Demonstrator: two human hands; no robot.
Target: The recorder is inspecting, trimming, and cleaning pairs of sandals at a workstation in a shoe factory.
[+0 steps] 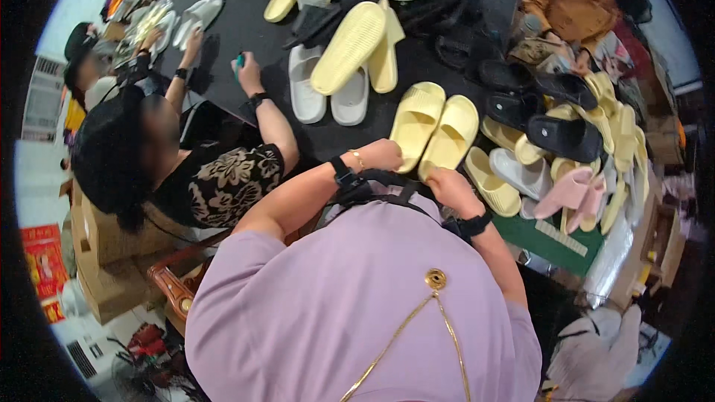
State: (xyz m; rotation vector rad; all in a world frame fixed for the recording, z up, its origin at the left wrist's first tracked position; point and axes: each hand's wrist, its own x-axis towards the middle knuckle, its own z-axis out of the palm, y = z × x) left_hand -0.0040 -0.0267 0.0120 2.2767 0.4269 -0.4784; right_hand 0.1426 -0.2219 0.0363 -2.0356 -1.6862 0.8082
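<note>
Two pale yellow slide slippers lie side by side at the near edge of the black table, toes pointing away from me. My left hand (378, 155) is closed on the heel of the left yellow slipper (417, 117). At the heel of the right yellow slipper (451, 134), my right hand (451, 190) grips with its fingers bent round the edge. Just beyond them, another yellow pair (351, 46) leans soles up over a light grey pair (307, 88).
A heap of black slippers (564, 138), yellow, grey and pink slippers (564, 192) covers the right side. More slippers sit at the table's (223, 37) far end. On my left, a co-worker's hand (248, 74) holds a small teal tool (239, 62). Another person sits far right.
</note>
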